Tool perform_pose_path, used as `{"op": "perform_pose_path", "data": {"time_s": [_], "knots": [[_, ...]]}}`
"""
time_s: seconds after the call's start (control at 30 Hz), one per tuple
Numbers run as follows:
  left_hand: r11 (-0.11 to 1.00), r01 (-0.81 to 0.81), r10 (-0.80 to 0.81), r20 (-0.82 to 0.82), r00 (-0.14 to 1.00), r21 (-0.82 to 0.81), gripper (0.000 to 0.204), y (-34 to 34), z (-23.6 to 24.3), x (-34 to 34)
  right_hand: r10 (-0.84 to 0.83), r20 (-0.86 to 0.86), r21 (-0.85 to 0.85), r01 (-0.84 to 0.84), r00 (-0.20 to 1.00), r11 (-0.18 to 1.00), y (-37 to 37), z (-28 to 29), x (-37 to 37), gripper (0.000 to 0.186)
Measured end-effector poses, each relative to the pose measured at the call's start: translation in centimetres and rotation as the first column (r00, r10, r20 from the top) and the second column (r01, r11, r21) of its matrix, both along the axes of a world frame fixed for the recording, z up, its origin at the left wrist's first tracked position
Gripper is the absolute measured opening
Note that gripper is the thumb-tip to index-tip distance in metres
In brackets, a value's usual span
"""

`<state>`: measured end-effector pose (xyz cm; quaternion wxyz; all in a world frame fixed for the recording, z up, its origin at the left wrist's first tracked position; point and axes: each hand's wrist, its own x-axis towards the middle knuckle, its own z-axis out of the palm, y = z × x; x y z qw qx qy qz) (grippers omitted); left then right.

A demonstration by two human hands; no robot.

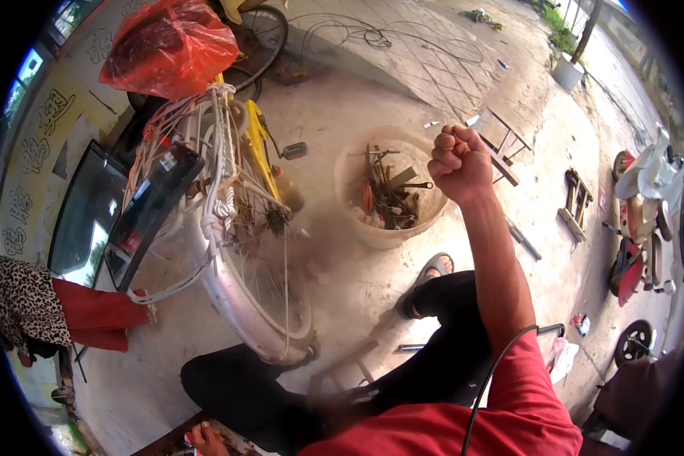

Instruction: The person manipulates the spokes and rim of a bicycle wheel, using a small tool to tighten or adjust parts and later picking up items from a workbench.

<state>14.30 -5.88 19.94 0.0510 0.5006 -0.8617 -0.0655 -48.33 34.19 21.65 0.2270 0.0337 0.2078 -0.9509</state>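
My right hand (pixel 463 163) is raised at the end of an outstretched arm, its fingers curled into a fist. Whether anything small is inside it does not show. Past it, to the left, a round pale bucket (pixel 382 235) on the ground holds metal tools and scraps, among them a wrench (pixel 418 185). Low at the bottom edge, my left hand (pixel 207 439) shows only in part, with bent fingers beside a small red-and-white item (pixel 189 438). What it grips is hidden. An upturned bicycle wheel (pixel 239 304) with a pale tyre stands in front of my legs.
A red plastic bag (pixel 169 49) tops the cluttered bicycle with its yellow frame (pixel 260 148). Dark glass panels (pixel 91 213) lean at the left, near red cloth (pixel 102 313). Small wooden stools (pixel 576 205) and a pump-like rod (pixel 523 239) lie right. A scooter (pixel 642 220) stands farther right.
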Motion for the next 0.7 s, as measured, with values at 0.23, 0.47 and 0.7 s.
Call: {"op": "perform_pose_path", "data": {"time_s": [0.23, 0.47, 0.7], "knots": [[0.676, 0.534, -0.465, -0.268, 0.844, 0.508, 0.015, 11.0, 2.4, -16.9, 0.023, 0.085, 0.212, -0.041, 0.996, 0.976, 2.0, -2.9, -3.1, 0.015], [0.292, 0.551, -0.566, -0.323, 0.759, 0.782, 0.023, 14.5, -8.8, -23.2, -0.072, 0.111, 0.310, 0.034, 0.991, 0.950, 3.0, -3.1, -2.7, 0.016], [0.191, 0.527, -0.601, -0.326, 0.730, 0.828, 0.025, 15.1, -18.7, -25.3, -0.051, 0.084, 0.380, 0.015, 0.995, 0.925, 2.8, -2.8, -1.8, 0.016]]}}
